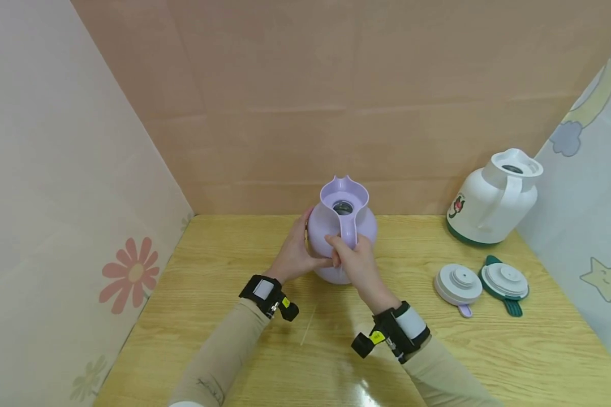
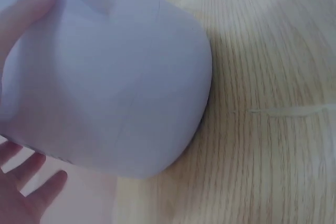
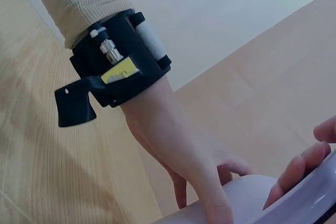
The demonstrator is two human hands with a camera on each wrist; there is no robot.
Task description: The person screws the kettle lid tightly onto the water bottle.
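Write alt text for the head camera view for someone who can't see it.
Two hands hold a lilac thermos jug upright on a wooden table: the right hand grips its handle, the left hand cups its side. To the right stand a white jug and two round lids.

Lilac jug (image 1: 342,229) upright on table, lidless.
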